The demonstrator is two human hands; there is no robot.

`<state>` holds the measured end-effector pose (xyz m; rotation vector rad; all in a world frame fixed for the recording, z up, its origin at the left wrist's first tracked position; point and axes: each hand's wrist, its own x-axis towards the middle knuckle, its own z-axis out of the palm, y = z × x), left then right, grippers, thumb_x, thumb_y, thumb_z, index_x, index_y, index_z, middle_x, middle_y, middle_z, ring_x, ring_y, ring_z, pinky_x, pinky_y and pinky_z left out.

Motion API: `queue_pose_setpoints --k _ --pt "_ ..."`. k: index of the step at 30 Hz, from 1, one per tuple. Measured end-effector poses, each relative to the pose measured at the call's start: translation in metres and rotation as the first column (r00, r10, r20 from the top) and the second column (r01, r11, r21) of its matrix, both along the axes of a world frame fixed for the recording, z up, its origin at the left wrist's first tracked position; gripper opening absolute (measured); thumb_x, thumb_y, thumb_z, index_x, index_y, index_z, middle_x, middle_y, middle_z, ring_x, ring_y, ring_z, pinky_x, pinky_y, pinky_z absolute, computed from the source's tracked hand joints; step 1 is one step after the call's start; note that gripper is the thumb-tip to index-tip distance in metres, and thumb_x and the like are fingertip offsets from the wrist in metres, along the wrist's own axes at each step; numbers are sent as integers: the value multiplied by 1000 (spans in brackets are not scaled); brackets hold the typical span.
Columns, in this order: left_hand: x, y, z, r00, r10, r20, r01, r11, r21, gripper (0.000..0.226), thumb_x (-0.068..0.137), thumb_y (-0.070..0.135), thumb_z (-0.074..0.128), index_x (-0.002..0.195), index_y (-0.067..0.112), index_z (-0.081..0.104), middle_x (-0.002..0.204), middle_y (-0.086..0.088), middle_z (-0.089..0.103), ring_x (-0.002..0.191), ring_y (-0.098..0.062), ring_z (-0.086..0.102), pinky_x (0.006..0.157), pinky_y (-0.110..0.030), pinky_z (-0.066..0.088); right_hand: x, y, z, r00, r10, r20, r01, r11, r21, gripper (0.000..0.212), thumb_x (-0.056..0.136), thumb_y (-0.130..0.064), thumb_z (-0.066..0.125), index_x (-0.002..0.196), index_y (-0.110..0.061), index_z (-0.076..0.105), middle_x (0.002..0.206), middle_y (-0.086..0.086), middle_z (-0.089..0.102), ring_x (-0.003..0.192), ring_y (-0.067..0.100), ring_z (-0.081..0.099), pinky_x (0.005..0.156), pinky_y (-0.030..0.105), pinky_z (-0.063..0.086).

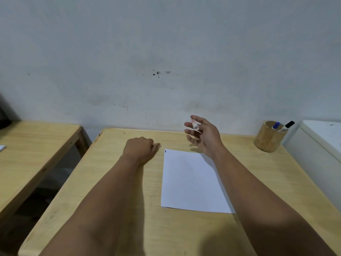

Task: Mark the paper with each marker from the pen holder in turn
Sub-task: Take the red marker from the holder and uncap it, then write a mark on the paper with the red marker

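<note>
A white sheet of paper point(190, 180) lies on the wooden table point(114, 191), with a small blue mark point(165, 151) at its far left corner. My right hand point(203, 134) hovers above the table just beyond the paper. Its fingers are loosely spread around a blurred white and reddish marker point(194, 124). My left hand point(140, 148) rests on the table left of the paper, curled into a fist; whether anything is inside it is hidden. The round wooden pen holder point(267, 140) stands at the far right and holds a blue marker point(276, 125) and a black marker point(287, 125).
A second wooden table point(35, 145) stands to the left across a gap. A white cabinet or appliance point(321, 143) sits against the table's right side. A grey wall point(166, 52) rises right behind the table's far edge.
</note>
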<state>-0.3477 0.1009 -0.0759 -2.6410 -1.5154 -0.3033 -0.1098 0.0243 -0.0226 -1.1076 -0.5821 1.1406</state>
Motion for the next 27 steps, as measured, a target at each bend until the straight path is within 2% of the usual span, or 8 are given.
queue_pose_setpoints --k 5,8,10,12,15,19,23,27 --pt "1 -7 9 992 121 27 -118 989 -92 57 96 74 33 82 23 56 87 3 68 87 -27 67 71 -34 46 0 -10 -6 997 15 77 -17 1000 26 15 101 -13 71 115 -17 72 93 5 78 71 17 72 61 28 56" --pt "-7 -22 12 951 213 225 -192 975 -111 67 85 85 33 77 23 55 76 11 66 77 -21 66 72 -36 54 -3 -16 2 992 -28 126 31 999 -21 17 103 -35 68 97 -18 68 74 2 66 56 13 61 53 24 47" --pt "-13 -38 13 915 146 377 -132 989 -63 60 84 82 35 77 25 55 78 12 66 76 -17 63 70 -37 53 -5 -19 6 982 -75 174 82 996 -32 30 104 -43 62 91 -18 70 65 2 64 51 13 57 50 24 43" --pt "-20 -56 13 900 -8 437 11 1000 -6 54 83 74 41 91 25 62 91 13 67 87 -16 61 75 -37 52 -11 -22 8 971 -104 214 115 993 -38 25 103 -35 59 93 -17 72 66 5 69 49 16 57 51 23 42" --pt "-29 -77 10 915 -159 371 192 980 -53 65 85 73 54 129 26 65 129 9 67 119 -18 59 95 -37 49 -22 -24 5 957 -93 276 110 993 -46 13 97 -24 64 93 -16 73 74 8 77 52 19 61 52 23 45" --pt "-36 -88 3 960 -117 255 184 949 -257 101 79 88 53 161 31 34 169 9 31 154 -17 28 123 -43 30 -43 -18 -11 916 -72 395 106 992 -64 34 100 -42 67 82 -14 74 67 6 73 48 17 59 48 22 43" --pt "-32 -95 -6 979 -113 172 167 924 -343 118 72 98 40 166 33 12 174 9 3 161 -16 0 130 -45 8 -63 -12 -27 901 -33 433 84 991 -100 29 92 -41 70 83 -14 74 68 2 75 56 19 63 55 28 48" --pt "-32 -98 -13 987 -155 52 163 943 -289 124 68 104 33 166 32 13 174 6 -1 161 -16 -9 130 -45 1 -72 -5 -43 873 -28 487 101 987 -125 40 92 -51 76 74 -16 67 62 3 68 49 18 59 47 24 45"
